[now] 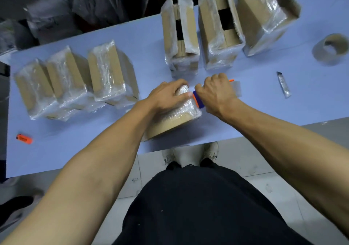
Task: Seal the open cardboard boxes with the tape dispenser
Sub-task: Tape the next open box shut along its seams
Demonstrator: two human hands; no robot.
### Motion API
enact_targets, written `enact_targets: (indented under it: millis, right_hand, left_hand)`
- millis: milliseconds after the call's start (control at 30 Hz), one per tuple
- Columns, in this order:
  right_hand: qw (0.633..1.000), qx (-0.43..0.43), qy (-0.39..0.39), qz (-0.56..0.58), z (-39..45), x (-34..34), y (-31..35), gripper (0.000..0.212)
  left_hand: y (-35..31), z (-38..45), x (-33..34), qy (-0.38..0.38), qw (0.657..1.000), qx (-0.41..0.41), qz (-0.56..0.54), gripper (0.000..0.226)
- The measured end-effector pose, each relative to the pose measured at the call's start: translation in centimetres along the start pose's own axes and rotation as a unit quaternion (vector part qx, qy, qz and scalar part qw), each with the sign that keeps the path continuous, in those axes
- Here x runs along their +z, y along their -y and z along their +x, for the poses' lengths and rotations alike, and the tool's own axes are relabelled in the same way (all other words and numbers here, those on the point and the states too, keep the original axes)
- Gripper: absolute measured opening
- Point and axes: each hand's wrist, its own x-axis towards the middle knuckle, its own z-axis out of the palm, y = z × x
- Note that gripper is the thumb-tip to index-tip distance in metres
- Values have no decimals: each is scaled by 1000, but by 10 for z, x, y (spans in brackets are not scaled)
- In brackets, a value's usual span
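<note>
A cardboard box [171, 121] partly wrapped in clear tape sits at the near edge of the blue table [75, 146]. My left hand [167, 95] presses down on its top, fingers spread over the taped end. My right hand [217, 93] grips a blue and orange tape dispenser [198, 101] at the box's right end, and its tape roll [237, 88] shows behind my fist. Three open boxes [181, 35], [220, 31], [264, 16] stand at the back. Three taped boxes [111, 74], [68, 80], [35, 91] stand in a row on the left.
A spare roll of brown tape [332, 49] lies at the right edge of the table. A utility knife [283, 84] lies right of my right hand. An orange lighter [24, 138] sits near the table's front left. Plastic-wrapped packages [56, 18] pile up behind the table.
</note>
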Motion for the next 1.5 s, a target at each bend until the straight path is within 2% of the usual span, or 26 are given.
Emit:
enact_targets:
  millis: [133, 233, 333, 400, 467, 567, 600, 667, 767, 833, 900, 933, 1000, 1033, 1100, 1267, 1400, 1500]
  right_hand:
    - [999, -29, 11, 13, -3, 16, 23, 26]
    - [997, -8, 3, 81, -6, 27, 13, 35]
    - [976, 74, -60, 197, -9, 39, -19, 38]
    - [948, 124, -98, 278, -13, 40, -32, 38]
    - [917, 151, -122, 348, -18, 39, -34, 43]
    - [883, 165, -159, 410, -25, 34, -35, 48]
    - [885, 155, -168, 406, -26, 33, -33, 49]
    - [900, 123, -175, 380, -27, 32, -30, 50]
    - [910, 89, -199, 353, -27, 25, -29, 55]
    - [907, 76, -225, 348, -28, 18, -33, 59]
    - [902, 61, -243, 353, -28, 11, -39, 64]
    - [898, 53, -247, 361, -28, 9, -42, 66]
    - [893, 32, -245, 376, -25, 3, -46, 69]
    - [893, 20, -244, 378, -24, 0, -46, 69]
    - [892, -3, -245, 380, -20, -4, -47, 68]
    - [872, -40, -251, 418, -12, -12, -48, 68]
    - [884, -82, -232, 398, -6, -17, -52, 68]
    - [895, -101, -227, 371, -1, -19, -54, 68]
  left_hand:
    - [2, 1, 0, 23, 998, 9, -50, 34]
    - [12, -4, -3, 60, 984, 3, -165, 32]
    - [15, -16, -12, 137, 959, -12, -247, 44]
    - [17, -24, -6, 102, 955, -33, -277, 37]
    - [19, -36, 18, 3, 946, -64, -317, 29]
    - [18, -53, 55, -161, 907, -130, -368, 32]
    - [15, -55, 62, -189, 898, -142, -370, 32]
    - [10, -50, 64, -197, 899, -152, -360, 34]
    - [1, -49, 53, -165, 927, -146, -304, 39]
    - [-4, -51, 41, -220, 933, -123, -257, 42]
    - [-16, -56, 21, -294, 900, -97, -307, 29]
    - [-24, -56, 11, -293, 871, -96, -382, 24]
    - [-38, -57, -9, -213, 816, -107, -527, 28]
    - [-41, -58, -16, -173, 800, -101, -565, 27]
    - [-43, -60, -25, -134, 786, -80, -599, 23]
    - [-37, -62, -27, -132, 721, -94, -674, 19]
    - [-41, -59, -21, -185, 739, -131, -635, 19]
    - [-45, -56, -14, -248, 736, -161, -610, 21]
